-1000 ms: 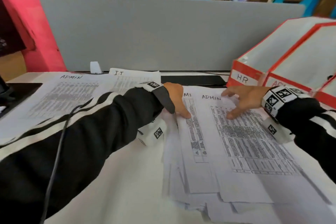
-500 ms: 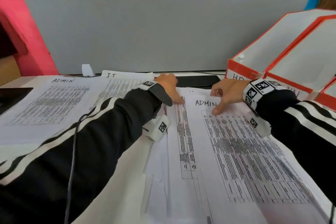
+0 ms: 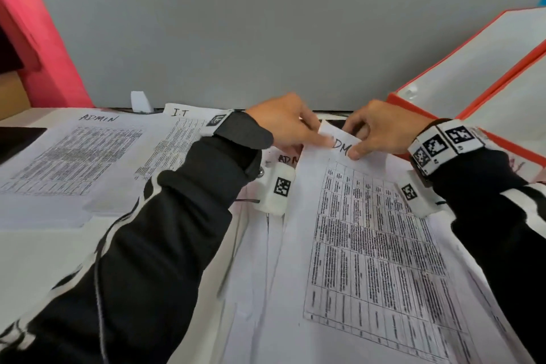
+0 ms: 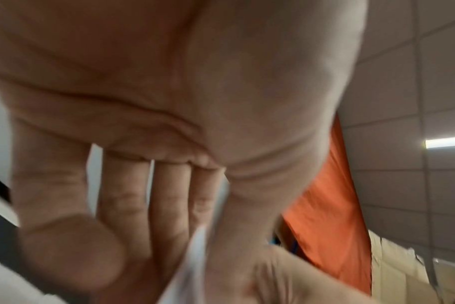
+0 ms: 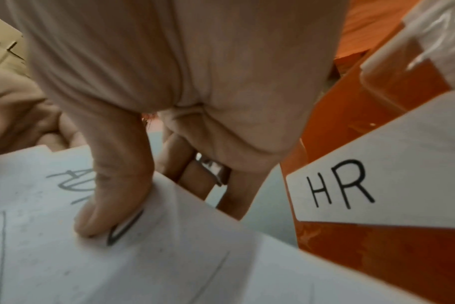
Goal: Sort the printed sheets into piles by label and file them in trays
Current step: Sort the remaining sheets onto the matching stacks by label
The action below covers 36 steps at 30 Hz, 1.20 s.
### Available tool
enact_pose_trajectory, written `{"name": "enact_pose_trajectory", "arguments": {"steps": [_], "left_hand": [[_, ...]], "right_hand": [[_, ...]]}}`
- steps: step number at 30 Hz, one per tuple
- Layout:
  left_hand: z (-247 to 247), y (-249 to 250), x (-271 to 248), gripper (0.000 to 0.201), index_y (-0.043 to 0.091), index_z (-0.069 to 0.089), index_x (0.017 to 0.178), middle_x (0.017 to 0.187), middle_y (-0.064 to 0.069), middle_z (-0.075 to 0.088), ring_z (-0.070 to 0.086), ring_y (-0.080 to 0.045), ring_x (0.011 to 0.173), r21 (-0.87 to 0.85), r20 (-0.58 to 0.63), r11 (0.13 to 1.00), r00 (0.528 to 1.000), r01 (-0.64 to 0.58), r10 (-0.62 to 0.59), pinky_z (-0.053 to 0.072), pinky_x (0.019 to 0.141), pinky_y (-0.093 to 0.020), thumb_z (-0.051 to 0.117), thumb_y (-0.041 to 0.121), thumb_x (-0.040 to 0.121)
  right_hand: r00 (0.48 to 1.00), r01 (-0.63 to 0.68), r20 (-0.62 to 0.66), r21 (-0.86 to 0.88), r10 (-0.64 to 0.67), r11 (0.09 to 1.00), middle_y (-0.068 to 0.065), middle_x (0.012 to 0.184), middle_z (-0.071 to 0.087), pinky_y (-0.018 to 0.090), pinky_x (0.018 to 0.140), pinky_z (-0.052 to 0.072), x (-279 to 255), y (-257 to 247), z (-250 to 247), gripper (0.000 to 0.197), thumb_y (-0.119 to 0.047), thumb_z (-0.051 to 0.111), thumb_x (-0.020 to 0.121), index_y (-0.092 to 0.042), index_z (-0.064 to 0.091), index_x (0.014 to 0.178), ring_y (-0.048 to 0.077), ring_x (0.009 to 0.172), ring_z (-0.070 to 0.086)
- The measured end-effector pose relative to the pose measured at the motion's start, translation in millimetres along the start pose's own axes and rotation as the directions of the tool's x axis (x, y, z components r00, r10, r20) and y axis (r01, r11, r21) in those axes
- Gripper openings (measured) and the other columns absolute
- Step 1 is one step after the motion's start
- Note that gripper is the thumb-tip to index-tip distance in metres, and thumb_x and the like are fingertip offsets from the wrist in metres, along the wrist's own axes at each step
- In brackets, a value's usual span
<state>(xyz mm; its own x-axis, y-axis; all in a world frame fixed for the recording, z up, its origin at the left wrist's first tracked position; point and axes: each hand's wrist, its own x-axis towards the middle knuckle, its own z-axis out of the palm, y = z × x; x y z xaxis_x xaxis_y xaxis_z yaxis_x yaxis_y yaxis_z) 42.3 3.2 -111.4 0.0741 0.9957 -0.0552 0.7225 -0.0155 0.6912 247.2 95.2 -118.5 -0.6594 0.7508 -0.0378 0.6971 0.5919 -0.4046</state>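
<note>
Item: top sheet point(image 3: 372, 245), marked ADMIN, lifted at its far edge off the unsorted stack point(image 3: 260, 289) in front of you. Your right hand point(image 3: 381, 130) pinches that edge, thumb point(image 5: 112, 197) pressed on top over the handwritten label and fingers curled beneath, so the sheet peels away alone. Your left hand point(image 3: 283, 124) meets the same edge at 11 o'clock of the sheet; its fingers point(image 4: 169, 197) lie fairly straight with the paper edge between them and the thumb, most likely to steady the corner and separate it from the sheet below, which also reads ADMIN. Whether it truly grips or only touches, you cannot tell through the blur. Item: ADMIN pile point(image 3: 74, 156), flat on the desk point(image 3: 44, 260) at 9 o'clock, label facing you, the likely destination. Item: IT pile point(image 3: 183, 127), just beside it at 10 o'clock, partly under your left sleeve. Item: orange trays point(image 3: 472, 68), at 2 o'clock, leaning side by side, the nearest labelled HR point(image 5: 340, 185), fronts turned toward you so labels read at a glance. Filing not yet begun.
</note>
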Motion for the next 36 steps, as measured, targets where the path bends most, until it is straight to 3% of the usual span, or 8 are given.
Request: {"name": "enact_pose_trajectory", "arguments": {"steps": [3,8,11,15,19,26,31,36], "left_hand": [[1,-13,3,0.025,0.018,0.075,0.098,0.048,0.016,0.060,0.065,-0.015,0.066,0.083,-0.060,0.996,0.998,0.024,-0.019,0.060,0.088,-0.042,0.087,0.026,0.078],[-8,-20,-3,0.011,0.017,0.079,0.083,0.060,0.008,0.070,0.067,-0.012,0.061,0.007,-0.035,0.998,0.997,0.062,-0.062,0.062,0.084,-0.037,0.087,0.023,0.078],[-10,-27,-3,0.009,0.022,0.078,0.076,0.069,0.001,0.076,0.067,-0.009,0.058,0.129,-0.072,0.986,0.993,0.102,-0.093,0.062,0.081,-0.032,0.083,0.025,0.082],[-2,-34,1,0.012,0.023,0.076,0.080,0.060,0.007,0.068,0.062,-0.008,0.055,0.274,-0.112,0.953,0.989,0.127,-0.099,0.056,0.072,-0.026,0.076,0.032,0.088],[4,-30,4,0.020,0.016,0.079,0.089,0.063,0.007,0.067,0.058,-0.006,0.056,0.348,-0.116,0.935,0.993,0.063,-0.023,0.047,0.060,-0.020,0.070,0.034,0.091],[4,-17,-1,0.021,0.026,0.074,0.109,0.082,0.006,0.077,0.072,-0.011,0.080,-0.005,-0.029,0.994,0.994,-0.109,0.108,0.055,0.085,-0.029,0.076,0.033,0.089],[9,-27,0,0.012,0.017,0.077,0.074,0.067,0.001,0.073,0.063,-0.011,0.063,-0.003,-0.077,0.997,0.994,-0.082,0.082,0.058,0.083,-0.041,0.087,0.023,0.076],[-6,-37,2,0.026,0.013,0.067,0.065,0.063,-0.002,0.071,0.061,-0.012,0.058,0.037,-0.153,0.999,0.988,-0.027,0.032,0.059,0.079,-0.039,0.081,0.023,0.084]], "right_hand": [[0.999,0.017,-0.044,0.027,-0.015,0.999,0.000,0.074,0.078,0.040,0.083,0.061,2,5,0,0.019,-0.010,0.090,0.076,-0.016,0.072,0.082,0.021,0.080,0.076],[0.981,0.086,-0.185,0.138,-0.059,0.987,0.007,0.074,0.078,0.017,0.065,0.049,-11,15,-17,0.015,-0.009,0.094,0.069,-0.015,0.080,0.070,0.010,0.065,0.065],[0.992,0.056,-0.121,0.154,-0.037,0.987,0.004,0.075,0.079,0.021,0.062,0.053,-26,19,-37,0.013,-0.014,0.090,0.073,-0.023,0.081,0.071,0.016,0.071,0.067],[1.000,-0.017,-0.002,0.128,0.017,0.992,0.008,0.079,0.079,0.056,0.064,0.061,-38,17,-46,0.003,-0.024,0.085,0.079,-0.026,0.083,0.081,0.018,0.069,0.066],[0.999,0.048,0.010,0.099,-0.049,0.994,0.001,0.080,0.081,0.026,0.067,0.058,-24,9,-30,0.022,-0.002,0.078,0.087,-0.024,0.083,0.084,0.008,0.067,0.070],[0.997,0.075,-0.027,0.196,-0.072,0.978,0.000,0.082,0.081,0.031,0.082,0.056,-6,7,-5,0.029,0.006,0.075,0.088,-0.021,0.066,0.096,0.011,0.075,0.073],[0.990,0.103,-0.124,0.318,-0.066,0.942,0.003,0.099,0.081,0.017,0.076,0.059,-15,11,-14,0.030,0.023,0.075,0.076,-0.005,0.066,0.068,0.009,0.093,0.077],[0.986,0.167,-0.059,0.402,-0.157,0.900,0.020,0.088,0.078,0.047,0.076,0.054,-41,27,-50,0.026,-0.001,0.091,0.065,-0.008,0.065,0.062,0.043,0.082,0.074]]}}
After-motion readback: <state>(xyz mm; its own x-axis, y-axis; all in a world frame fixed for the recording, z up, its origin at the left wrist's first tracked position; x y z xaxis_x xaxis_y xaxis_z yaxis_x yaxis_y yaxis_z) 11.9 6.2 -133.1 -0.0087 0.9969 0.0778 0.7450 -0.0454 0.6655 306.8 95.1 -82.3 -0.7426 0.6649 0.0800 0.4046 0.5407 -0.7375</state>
